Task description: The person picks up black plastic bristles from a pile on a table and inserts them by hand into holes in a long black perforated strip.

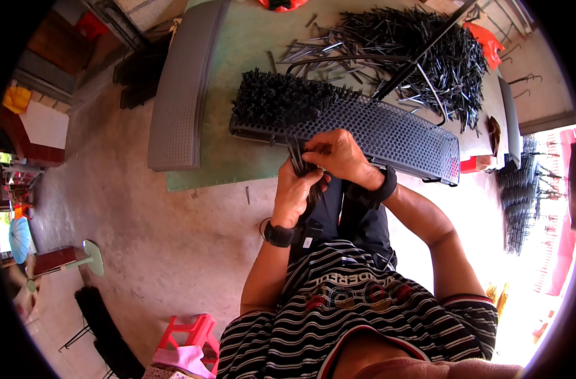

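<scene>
My left hand [291, 197] is closed round a bundle of thin black strips [295, 151] whose ends point up and away from me. My right hand [340, 155] is bent over the bundle, thumb and fingers pinched together at the strips; exactly how many it grips is hidden. Just beyond both hands lies a long dark panel [398, 134] full of round holes, slanting down to the right. A dense clump of short black strips [278, 98] stands up from its left part, while the holes to the right are bare.
A large heap of loose black strips [427, 60] covers the back right of the green table [237, 47]. Grey perforated sheets [179, 120] are stacked at its left edge. A black metal bar [420, 60] rises behind the panel. A red stool [193, 331] stands at lower left.
</scene>
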A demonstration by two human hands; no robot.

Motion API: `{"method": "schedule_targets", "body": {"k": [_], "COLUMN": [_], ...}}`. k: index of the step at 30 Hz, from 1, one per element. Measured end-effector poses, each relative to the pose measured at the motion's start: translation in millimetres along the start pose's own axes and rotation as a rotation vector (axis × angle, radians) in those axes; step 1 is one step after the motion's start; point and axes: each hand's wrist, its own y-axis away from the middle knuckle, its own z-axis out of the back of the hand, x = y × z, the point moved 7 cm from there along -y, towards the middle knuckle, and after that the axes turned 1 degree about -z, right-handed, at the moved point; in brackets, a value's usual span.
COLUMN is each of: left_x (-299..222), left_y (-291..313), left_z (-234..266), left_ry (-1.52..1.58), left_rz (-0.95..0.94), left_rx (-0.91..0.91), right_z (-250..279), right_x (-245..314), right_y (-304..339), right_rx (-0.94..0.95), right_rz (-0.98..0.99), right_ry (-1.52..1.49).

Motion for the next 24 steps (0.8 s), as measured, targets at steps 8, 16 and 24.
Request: {"method": "schedule_targets", "body": {"k": [8, 16, 24], "left_x": [9, 16, 19], "left_y": [-7, -8, -2], "left_z": [1, 24, 32], "left_ry": [0.406, 0.290, 0.283], "left_rz": [0.154, 0.140, 0.147], "left_rx": [0.189, -0.019, -0.138], "right_z": [5, 16, 36], "right_x": [-20, -12, -4], "right_y": [-2, -3, -9], "right_rx": [-0.033, -0.094, -0.357], "right_rz": [-0.173, -0.139, 0.022], "right_ry": [-0.356, -0.359, -0.371]}}
